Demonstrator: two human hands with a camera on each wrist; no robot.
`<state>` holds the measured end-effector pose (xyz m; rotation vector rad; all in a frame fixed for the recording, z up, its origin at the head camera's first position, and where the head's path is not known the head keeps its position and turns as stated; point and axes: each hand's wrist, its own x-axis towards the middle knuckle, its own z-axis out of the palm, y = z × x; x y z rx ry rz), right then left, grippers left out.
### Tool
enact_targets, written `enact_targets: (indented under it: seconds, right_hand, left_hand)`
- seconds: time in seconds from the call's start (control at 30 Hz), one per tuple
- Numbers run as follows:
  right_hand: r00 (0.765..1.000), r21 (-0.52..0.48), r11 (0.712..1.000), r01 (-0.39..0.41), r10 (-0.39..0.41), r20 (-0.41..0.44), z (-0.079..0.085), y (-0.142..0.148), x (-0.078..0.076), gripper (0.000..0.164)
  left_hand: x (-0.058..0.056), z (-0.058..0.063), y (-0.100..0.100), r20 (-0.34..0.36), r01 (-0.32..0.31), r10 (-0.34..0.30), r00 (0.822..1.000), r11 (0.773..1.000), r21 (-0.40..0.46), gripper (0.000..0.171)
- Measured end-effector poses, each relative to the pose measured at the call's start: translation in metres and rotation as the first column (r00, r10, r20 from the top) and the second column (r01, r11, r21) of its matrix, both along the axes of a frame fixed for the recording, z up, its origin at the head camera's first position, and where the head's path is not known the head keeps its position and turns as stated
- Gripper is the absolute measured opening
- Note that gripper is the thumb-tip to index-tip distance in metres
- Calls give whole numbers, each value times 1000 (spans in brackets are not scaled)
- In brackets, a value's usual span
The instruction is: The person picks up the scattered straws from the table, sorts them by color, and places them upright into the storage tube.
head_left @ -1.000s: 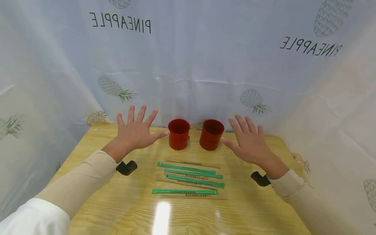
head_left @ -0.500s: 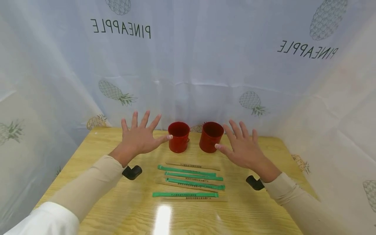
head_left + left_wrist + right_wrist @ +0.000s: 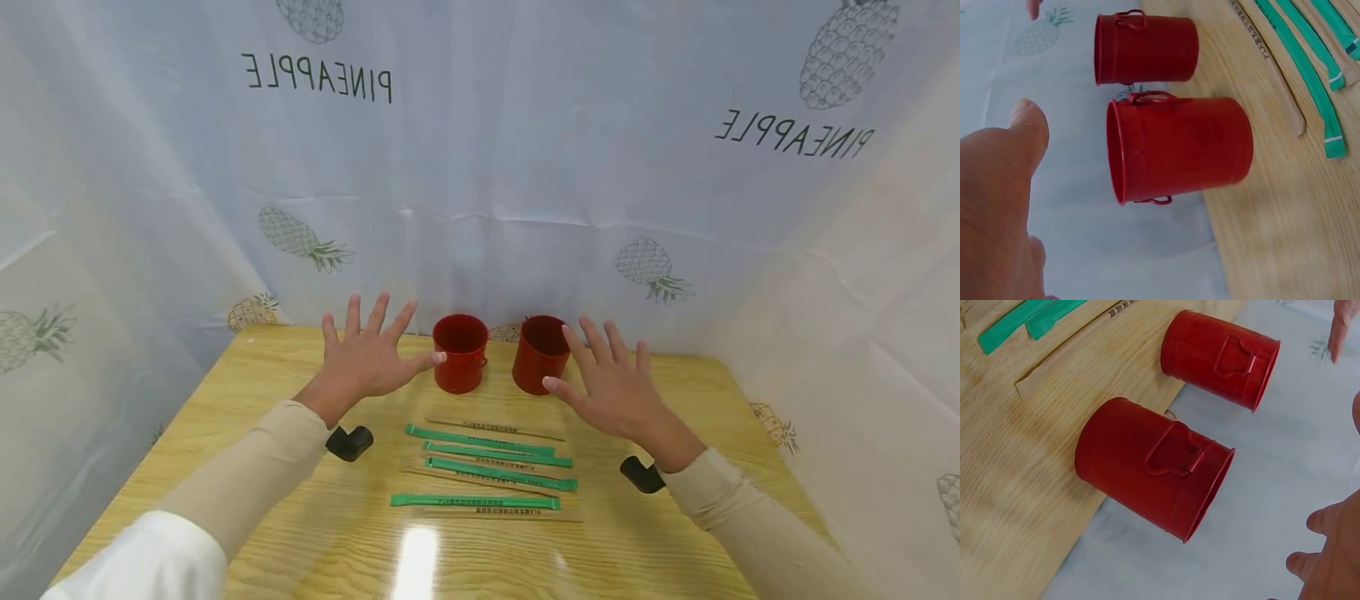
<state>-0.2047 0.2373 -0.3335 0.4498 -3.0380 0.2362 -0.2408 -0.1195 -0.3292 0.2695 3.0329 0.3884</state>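
Two small red metal buckets with wire handles stand side by side near the table's back edge, a left bucket (image 3: 459, 372) and a right bucket (image 3: 534, 371). My left hand (image 3: 366, 360) hovers left of the left bucket, fingers spread and straight, thumb pointing towards its rim. Over on the other side, my right hand (image 3: 617, 390) is held in the air with spread fingers, overlapping the right bucket's edge in the head view. Neither hand holds anything. In front of the buckets lie several thin wrapped straws, some in green wrappers (image 3: 480, 502) and some in brown wrappers (image 3: 495, 428).
The wooden table (image 3: 300, 517) ends at a white pineapple-print curtain (image 3: 480, 150), which also hangs at both sides. Black wrist-worn pieces sit under each wrist, a left one (image 3: 349, 443) and a right one (image 3: 642, 475).
Both hands have drifted inward, closer to the buckets, with fingers still spread. The head view has shifted slightly. Buckets and straws stay in place on the table.
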Motion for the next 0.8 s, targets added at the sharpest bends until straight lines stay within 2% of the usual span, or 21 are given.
enact_targets:
  seconds: [0.5,0.8]
  right_hand:
    - [1000,13,1000,4,-4,-9,-12,-6,-2,92]
    - [1000,-7,1000,-13,13,-8,-18,-11,-1,92]
  left_hand:
    - [-13,-16,14,8,18,-18,1000,999,36,102]
    - [-16,-25,17,-1,20,-20,1000,998,55,105]
